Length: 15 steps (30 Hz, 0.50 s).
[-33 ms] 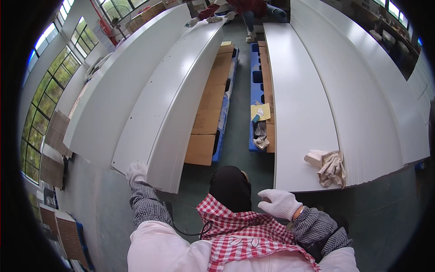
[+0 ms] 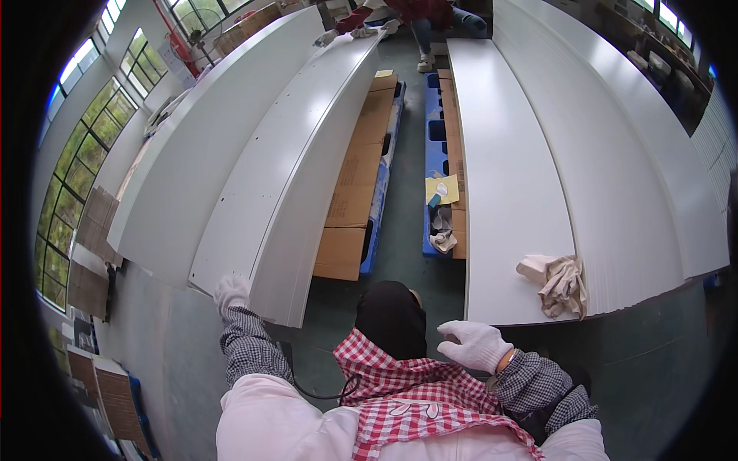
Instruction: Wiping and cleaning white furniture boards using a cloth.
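Observation:
My left hand (image 2: 232, 293), in a white knit glove, grips the near end of the top white panel (image 2: 269, 161) on the left stack. This long panel has small dark holes along its face. Its far end is under the gloved hands (image 2: 364, 33) of a co-worker. My right hand (image 2: 475, 346), also gloved, hovers above the floor between the stacks, with its thumb apart from its curved fingers and nothing in it. Beyond it, a crumpled beige cloth (image 2: 560, 284) lies on the near end of the right white panel stack (image 2: 511, 177).
Cardboard sheets (image 2: 355, 177) and blue pallets (image 2: 435, 138) lie beneath the two stacks. A narrow green floor aisle (image 2: 409, 146) runs between them. Taller white panels (image 2: 207, 138) stand behind the left stack. A yellow sheet (image 2: 442, 190) and cloth scraps (image 2: 441, 230) rest on the right pallet.

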Tool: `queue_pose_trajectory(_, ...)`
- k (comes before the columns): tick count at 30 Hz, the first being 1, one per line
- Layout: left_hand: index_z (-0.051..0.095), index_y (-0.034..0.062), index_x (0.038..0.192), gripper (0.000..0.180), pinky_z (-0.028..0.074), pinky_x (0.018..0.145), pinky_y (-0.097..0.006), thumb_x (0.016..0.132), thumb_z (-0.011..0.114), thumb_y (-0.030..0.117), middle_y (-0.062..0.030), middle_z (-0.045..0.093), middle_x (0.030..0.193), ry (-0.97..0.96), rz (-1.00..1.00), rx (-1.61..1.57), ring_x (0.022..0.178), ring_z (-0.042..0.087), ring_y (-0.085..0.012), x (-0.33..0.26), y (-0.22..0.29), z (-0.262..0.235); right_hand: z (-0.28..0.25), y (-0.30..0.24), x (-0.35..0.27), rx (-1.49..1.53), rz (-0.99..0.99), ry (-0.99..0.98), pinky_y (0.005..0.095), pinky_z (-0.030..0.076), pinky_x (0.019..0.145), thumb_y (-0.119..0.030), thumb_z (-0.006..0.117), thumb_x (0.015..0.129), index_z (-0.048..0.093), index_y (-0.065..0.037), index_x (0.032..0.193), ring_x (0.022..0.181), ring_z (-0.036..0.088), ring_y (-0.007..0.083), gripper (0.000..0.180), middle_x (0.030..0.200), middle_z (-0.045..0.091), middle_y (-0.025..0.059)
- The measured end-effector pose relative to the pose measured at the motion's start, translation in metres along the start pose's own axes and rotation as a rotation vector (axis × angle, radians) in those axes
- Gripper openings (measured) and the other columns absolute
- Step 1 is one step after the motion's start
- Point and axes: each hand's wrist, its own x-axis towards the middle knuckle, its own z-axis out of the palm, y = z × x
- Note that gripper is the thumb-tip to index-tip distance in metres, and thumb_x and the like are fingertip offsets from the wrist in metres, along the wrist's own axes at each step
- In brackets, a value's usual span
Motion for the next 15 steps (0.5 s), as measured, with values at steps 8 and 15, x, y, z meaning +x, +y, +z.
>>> queue_pose_trajectory(8, 0.061, 0.0111, 0.139, 0.059, 0.042, 0.116, -0.048, 0.099, 0.054, 0.053, -0.0181, 0.059, 0.147, 0.017, -0.007, 0.009, 0.138, 0.052, -0.0376, 0.001, -0.001, 0.005, -0.001, 0.0, -0.001, 0.004, -0.008, -0.003, 0.0391, 0.054, 0.103, -0.04, 0.063, 0.097, 0.066, -0.004, 0.135, 0.116, 0.07, 0.0324, 0.053, 0.126, 0.073, 0.0182)
queue_pose_trajectory(15, 0.061, 0.0107, 0.139, 0.058, 0.042, 0.115, -0.049, 0.099, 0.055, 0.052, -0.0179, 0.059, 0.146, 0.021, -0.016, 0.002, 0.138, 0.051, -0.0377, -0.002, 0.001, 0.001, -0.002, -0.003, -0.001, 0.001, -0.004, -0.01, 0.0395, 0.054, 0.102, -0.04, 0.063, 0.097, 0.066, -0.004, 0.135, 0.115, 0.07, 0.0326, 0.052, 0.125, 0.073, 0.0182)
